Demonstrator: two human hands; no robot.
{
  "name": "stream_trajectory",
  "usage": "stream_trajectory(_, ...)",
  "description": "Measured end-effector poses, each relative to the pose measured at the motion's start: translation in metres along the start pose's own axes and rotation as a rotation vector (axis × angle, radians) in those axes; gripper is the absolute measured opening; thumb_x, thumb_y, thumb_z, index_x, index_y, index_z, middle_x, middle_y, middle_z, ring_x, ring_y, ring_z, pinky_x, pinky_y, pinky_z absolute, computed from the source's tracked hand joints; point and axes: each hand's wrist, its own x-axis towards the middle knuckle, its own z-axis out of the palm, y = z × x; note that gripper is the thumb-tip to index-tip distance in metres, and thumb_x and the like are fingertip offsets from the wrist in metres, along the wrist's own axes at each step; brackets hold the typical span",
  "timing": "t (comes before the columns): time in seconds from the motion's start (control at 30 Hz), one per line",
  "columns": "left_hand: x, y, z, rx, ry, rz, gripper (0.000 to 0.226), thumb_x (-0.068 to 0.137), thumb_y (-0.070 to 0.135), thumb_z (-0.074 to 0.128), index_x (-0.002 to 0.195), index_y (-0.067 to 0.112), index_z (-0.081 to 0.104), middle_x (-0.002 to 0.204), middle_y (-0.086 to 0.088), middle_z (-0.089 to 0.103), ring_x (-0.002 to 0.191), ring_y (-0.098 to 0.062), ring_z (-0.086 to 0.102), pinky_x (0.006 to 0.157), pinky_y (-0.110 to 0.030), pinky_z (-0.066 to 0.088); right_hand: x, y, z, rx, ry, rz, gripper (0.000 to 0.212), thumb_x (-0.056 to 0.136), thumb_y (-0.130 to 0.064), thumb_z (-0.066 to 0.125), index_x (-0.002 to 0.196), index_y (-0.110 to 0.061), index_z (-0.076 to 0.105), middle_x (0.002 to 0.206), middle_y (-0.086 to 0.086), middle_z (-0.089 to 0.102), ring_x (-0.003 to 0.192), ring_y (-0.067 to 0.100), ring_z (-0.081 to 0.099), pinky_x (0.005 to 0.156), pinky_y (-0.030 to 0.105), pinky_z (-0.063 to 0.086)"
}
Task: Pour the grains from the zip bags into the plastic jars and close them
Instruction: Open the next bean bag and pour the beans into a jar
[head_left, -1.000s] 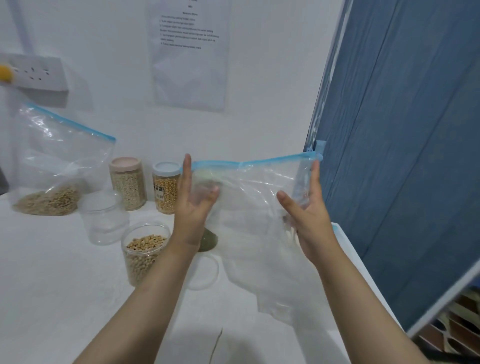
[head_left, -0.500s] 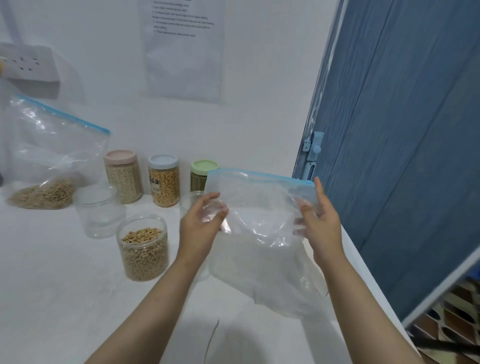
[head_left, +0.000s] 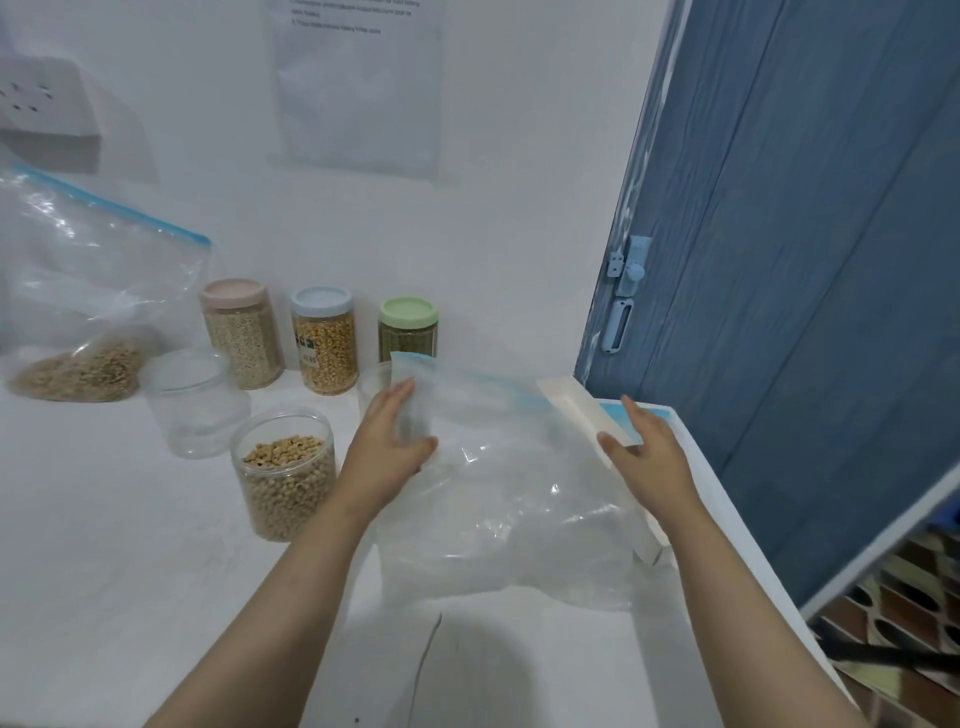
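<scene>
Lowered since earlier, the empty clear blue-zip plastic bag hangs from the left hand's grip, right hand released; dragging sideways might topple the lidless bean-filled plastic jar on the white desk.

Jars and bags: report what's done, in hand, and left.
Done: three lidded jars stand filled at the wall. In hand: the left hand grips the empty zip bag; the right hand touches it. Left: the bean jar lacks a lid; the clear jar is empty; the grain bag is unpoured.
</scene>
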Motion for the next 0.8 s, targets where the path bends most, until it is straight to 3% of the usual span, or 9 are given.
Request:
stream_trajectory(0.1,0.001,-0.004,0.004,0.052,0.01,-0.033,0.076,0.081,-0.004,0.063,0.148,0.022,0.041,0.148,0.011,0.034,0.133,-0.009,0.036,0.106,-0.045,0.045,-0.005,0.021,0.004,-0.34,-0.14,0.157,0.086,0.093,-0.044,0.062,0.158,-0.035,0.005,0.158,0.006,0.028,0.134,0.034,0.041,0.109,0.046,0.033)
stream_trajectory(0.17,0.0,-0.003,0.007,0.021,-0.006,-0.03,0.077,0.08,-0.006,0.06,0.149,0.021,0.041,0.154,0.007,0.032,0.137,-0.009,0.033,0.11,-0.046,0.041,-0.011,0.029,0.005,-0.52,-0.236,0.278,0.096,0.092,-0.049,0.059,0.154,-0.042,-0.013,0.158,0.009,0.024,0.132,0.037,0.04,0.107,0.05,0.033)
stream_trajectory(0.27,0.0,-0.002,0.012,-0.022,-0.019,0.014,0.074,0.078,-0.001,0.056,0.148,0.019,0.042,0.153,0.007,0.034,0.138,-0.011,0.035,0.11,-0.046,0.041,-0.015,0.028,0.005,-0.577,-0.216,0.337,0.088,0.098,-0.044,0.052,0.153,-0.043,-0.016,0.145,0.011,0.037,0.127,0.033,0.041,0.105,0.05,0.034)
stream_trajectory(0.3,0.001,-0.002,0.014,-0.045,-0.022,0.026,0.074,0.077,0.002,0.056,0.147,0.021,0.044,0.152,0.008,0.035,0.137,-0.016,0.039,0.105,-0.043,0.046,-0.015,0.026,0.003,-0.556,-0.185,0.334,0.084,0.099,-0.042,0.051,0.154,-0.043,-0.013,0.138,0.01,0.042,0.123,0.032,0.043,0.103,0.049,0.034)
stream_trajectory(0.37,0.002,0.001,0.015,-0.136,-0.027,0.02,0.071,0.082,-0.004,0.054,0.146,0.024,0.045,0.153,0.01,0.035,0.124,-0.025,0.052,0.079,-0.026,0.056,-0.014,0.022,-0.003,-0.497,-0.147,0.32,0.083,0.097,-0.045,0.053,0.155,-0.042,-0.006,0.134,0.009,0.047,0.123,0.033,0.044,0.102,0.049,0.034)
stream_trajectory(0.43,0.006,0.004,0.015,-0.238,-0.036,0.002,0.072,0.086,-0.014,0.05,0.144,0.028,0.047,0.153,0.013,0.036,0.092,-0.019,0.059,0.058,-0.018,0.049,-0.013,0.02,-0.013,-0.453,-0.139,0.31,0.087,0.093,-0.045,0.059,0.155,-0.043,-0.002,0.139,0.006,0.047,0.127,0.034,0.043,0.104,0.051,0.032)
stream_trajectory(0.5,0.009,0.007,0.013,-0.304,-0.048,-0.007,0.072,0.087,-0.016,0.047,0.142,0.031,0.05,0.151,0.016,0.041,0.069,-0.015,0.05,0.052,-0.016,0.044,-0.012,0.015,-0.022,-0.444,-0.118,0.276,0.092,0.089,-0.043,0.066,0.155,-0.045,0.001,0.144,0.002,0.046,0.129,0.033,0.043,0.105,0.051,0.032)
stream_trajectory(0.67,0.01,0.012,0.013,-0.363,-0.069,0.015,0.073,0.086,-0.019,0.046,0.136,0.033,0.052,0.149,0.017,0.043,0.048,-0.004,0.038,0.046,-0.013,0.037,-0.017,0.004,-0.03,-0.357,0.037,0.174,0.091,0.088,-0.042,0.069,0.155,-0.045,0.008,0.144,0.0,0.046,0.128,0.028,0.047,0.103,0.05,0.039)
stream_trajectory(0.8,0.008,0.015,0.016,-0.321,-0.078,0.073,0.075,0.086,-0.02,0.046,0.141,0.03,0.05,0.149,0.023,0.041,0.046,-0.003,0.034,0.047,-0.012,0.037,-0.021,0.001,-0.031,-0.092,0.16,0.153,0.09,0.087,-0.045,0.07,0.155,-0.044,0.012,0.146,-0.003,0.048,0.13,0.027,0.047,0.105,0.052,0.043)
